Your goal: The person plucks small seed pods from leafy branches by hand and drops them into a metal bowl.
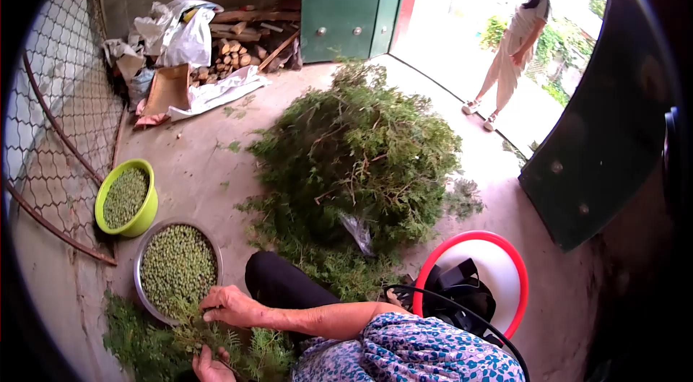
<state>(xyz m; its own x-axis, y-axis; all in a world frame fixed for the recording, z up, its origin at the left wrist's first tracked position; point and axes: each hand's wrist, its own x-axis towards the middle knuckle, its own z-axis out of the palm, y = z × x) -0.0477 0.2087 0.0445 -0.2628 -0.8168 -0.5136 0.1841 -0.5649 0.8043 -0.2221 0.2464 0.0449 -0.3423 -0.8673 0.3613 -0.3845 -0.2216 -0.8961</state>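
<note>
My right hand [234, 307] reaches across from the right, fingers pinched at the tip of a green conifer branch [267, 353]. Lower down, at the bottom edge, my left hand [211, 366] is partly cut off, its fingers closed around the same branch's stem. Just beyond my hands stands a metal basin [138, 259] holding many small green cones [177, 266]. More cut greenery [133, 335] lies on the floor left of my hands, against the basin.
A big heap of conifer branches [361, 165] covers the middle floor. A lime-green bucket [148, 209] of cones stands by wire mesh [65, 93]. Right of me sits a red-rimmed white tub [512, 281] with black items. Firewood [234, 53] is stacked behind. Someone [520, 35] stands at the doorway.
</note>
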